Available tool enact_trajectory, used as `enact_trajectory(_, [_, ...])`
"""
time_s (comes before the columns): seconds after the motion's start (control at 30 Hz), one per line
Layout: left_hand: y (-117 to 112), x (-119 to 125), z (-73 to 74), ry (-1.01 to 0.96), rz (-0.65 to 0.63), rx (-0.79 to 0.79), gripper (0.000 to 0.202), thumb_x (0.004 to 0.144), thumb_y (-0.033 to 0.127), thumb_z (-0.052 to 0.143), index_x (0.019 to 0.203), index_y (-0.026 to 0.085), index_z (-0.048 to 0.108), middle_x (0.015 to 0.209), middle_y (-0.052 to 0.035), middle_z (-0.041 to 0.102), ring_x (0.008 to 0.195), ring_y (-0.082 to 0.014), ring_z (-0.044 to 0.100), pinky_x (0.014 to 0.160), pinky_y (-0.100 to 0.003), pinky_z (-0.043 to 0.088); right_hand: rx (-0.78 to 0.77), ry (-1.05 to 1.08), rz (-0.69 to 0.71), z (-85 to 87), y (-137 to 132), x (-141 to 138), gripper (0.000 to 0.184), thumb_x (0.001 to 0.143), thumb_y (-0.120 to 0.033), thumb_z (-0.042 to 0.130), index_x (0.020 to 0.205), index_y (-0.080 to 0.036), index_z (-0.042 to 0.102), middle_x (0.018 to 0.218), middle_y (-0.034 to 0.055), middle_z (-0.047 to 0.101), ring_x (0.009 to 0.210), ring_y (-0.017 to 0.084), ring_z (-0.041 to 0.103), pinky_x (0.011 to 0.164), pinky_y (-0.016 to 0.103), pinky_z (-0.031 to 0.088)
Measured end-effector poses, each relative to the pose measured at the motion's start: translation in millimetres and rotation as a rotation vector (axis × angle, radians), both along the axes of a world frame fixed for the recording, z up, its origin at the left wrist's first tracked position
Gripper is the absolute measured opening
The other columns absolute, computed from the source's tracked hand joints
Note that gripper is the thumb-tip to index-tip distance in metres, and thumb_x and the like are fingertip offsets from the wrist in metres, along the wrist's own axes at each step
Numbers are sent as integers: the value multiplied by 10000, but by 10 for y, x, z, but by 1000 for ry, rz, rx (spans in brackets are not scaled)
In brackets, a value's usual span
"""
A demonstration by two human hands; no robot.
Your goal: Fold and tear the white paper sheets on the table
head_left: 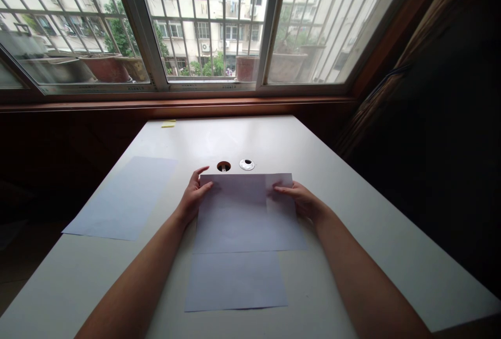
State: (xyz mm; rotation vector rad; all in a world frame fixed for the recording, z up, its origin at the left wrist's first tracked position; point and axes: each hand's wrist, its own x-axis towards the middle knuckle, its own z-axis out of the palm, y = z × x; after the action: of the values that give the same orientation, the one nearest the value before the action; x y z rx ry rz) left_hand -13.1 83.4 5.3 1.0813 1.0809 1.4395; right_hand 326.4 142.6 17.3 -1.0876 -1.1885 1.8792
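A white sheet of paper (242,224) lies on the white table (352,188) in front of me, partly folded, with a folded flap over its upper part. My left hand (194,193) rests at the sheet's upper left edge, its thumb on the paper and its fingers apart. My right hand (299,198) lies on the upper right part, fingers stretched flat and pressing the paper down. Below the folded part, a narrower section of paper (237,281) reaches toward me.
A second white sheet (125,198) lies flat on the left of the table. Just beyond the hands are a round cable hole (223,166) and its round cap (247,164). A small yellow note (168,124) sits at the far edge under the barred window.
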Motion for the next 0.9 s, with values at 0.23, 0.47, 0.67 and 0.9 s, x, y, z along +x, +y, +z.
enact_trajectory(0.23, [-18, 46, 54, 1, 31, -25, 441, 760, 363, 748, 1128, 247, 533, 841, 9, 616, 660, -133, 605, 548, -202, 463, 8, -11, 6, 2, -7, -6, 339, 750, -301, 810, 1045, -161, 719, 967, 106, 768, 803, 227, 741, 718, 306, 610])
enact_trajectory(0.47, [-4, 38, 32, 53, 72, -39, 380, 756, 366, 738, 1064, 244, 552, 807, 22, 588, 621, -117, 569, 522, -190, 422, 3, -13, 1, -25, 13, -8, 355, 740, -308, 821, 1050, -167, 721, 972, 104, 768, 807, 227, 741, 716, 305, 612])
enact_trajectory(0.67, [-9, 39, 32, 46, 75, -37, 385, 753, 371, 740, 1061, 237, 551, 837, 11, 599, 657, -135, 589, 542, -204, 436, 3, -9, 2, -28, 12, -6, 354, 747, -298, 816, 1062, -173, 715, 976, 100, 768, 809, 226, 740, 719, 305, 611])
enact_trajectory(0.9, [-6, 36, 30, 36, 65, -27, 380, 759, 363, 736, 1061, 237, 542, 846, 8, 610, 680, -144, 604, 577, -222, 462, 8, -4, 3, -5, 1, -19, 365, 740, -307, 818, 1058, -167, 707, 989, 100, 765, 816, 226, 737, 733, 316, 609])
